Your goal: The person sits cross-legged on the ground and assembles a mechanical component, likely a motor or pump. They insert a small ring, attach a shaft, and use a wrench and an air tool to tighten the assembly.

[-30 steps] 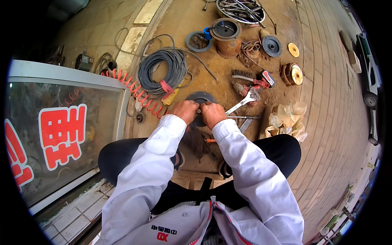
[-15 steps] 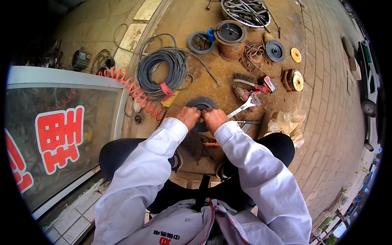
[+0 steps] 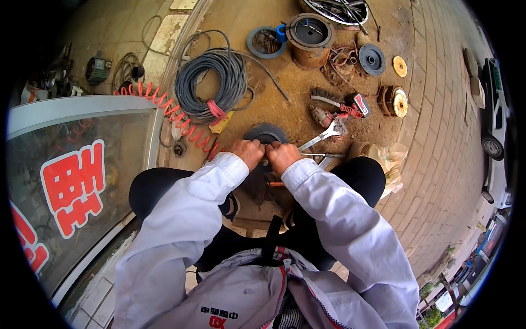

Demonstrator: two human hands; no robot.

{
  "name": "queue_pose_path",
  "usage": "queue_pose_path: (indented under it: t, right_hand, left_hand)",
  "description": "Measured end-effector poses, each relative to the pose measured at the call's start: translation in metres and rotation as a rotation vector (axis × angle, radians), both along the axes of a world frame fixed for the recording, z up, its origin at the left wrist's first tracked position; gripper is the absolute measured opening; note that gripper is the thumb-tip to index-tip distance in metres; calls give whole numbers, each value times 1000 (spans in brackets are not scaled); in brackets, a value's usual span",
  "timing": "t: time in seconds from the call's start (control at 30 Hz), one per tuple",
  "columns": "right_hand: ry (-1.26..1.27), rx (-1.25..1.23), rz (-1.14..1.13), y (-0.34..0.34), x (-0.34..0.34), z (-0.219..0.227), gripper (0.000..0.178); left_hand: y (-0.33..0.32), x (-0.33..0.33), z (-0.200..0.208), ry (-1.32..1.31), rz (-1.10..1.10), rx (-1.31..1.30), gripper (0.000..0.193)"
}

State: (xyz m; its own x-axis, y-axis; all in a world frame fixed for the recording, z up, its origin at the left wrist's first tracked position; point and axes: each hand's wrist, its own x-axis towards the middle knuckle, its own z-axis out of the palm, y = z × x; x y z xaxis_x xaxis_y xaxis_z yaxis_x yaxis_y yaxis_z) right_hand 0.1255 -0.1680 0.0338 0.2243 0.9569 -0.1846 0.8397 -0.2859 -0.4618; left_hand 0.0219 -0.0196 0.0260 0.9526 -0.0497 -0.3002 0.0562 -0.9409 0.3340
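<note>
A dark round metal part (image 3: 265,132) stands on the ground between my knees. My left hand (image 3: 248,153) is closed at its near side, and my right hand (image 3: 282,157) is closed right beside it, the knuckles almost touching. My fingers hide just what they grip at the middle of the part. A small metal end (image 3: 265,163) shows below the hands. Right of them lie a wide silver wrench (image 3: 323,135) and a slimmer metal tool (image 3: 324,155). An orange handle (image 3: 277,184) sticks out under my right wrist.
Coiled grey cable (image 3: 219,98) and a red spiral hose (image 3: 178,120) lie left. Beyond are a rusty flanged housing (image 3: 310,49), a blue-grey dish of small parts (image 3: 267,42) and a grey disc (image 3: 372,59). A wire brush (image 3: 327,97) and red-black power tool (image 3: 355,105) lie right; a glass door (image 3: 82,104) stands left.
Both hands have shifted slightly toward me and left in the view, staying closed together at the dark round part. The whole view has tilted a little.
</note>
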Motion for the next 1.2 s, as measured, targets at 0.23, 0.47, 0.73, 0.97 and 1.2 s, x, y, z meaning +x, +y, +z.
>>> queue_pose_path:
  t: [0.23,0.47,0.73,0.97,1.2]
  right_hand:
    - [-22,43,-7,2,0,-4,12]
    - [-41,70,-6,-1,0,-8,12]
    - [-35,38,26,1,4,-2,13]
    - [-4,13,15,3,1,8,13]
    - [47,45,-121,-1,5,30,4]
  left_hand:
    - [1,-2,-3,11,-31,1,23]
    - [1,5,20,40,-54,-8,22]
    - [2,4,21,11,-49,-17,14]
    - [-2,-9,-4,-49,25,20,16]
    - [-4,3,14,-64,92,-18,11]
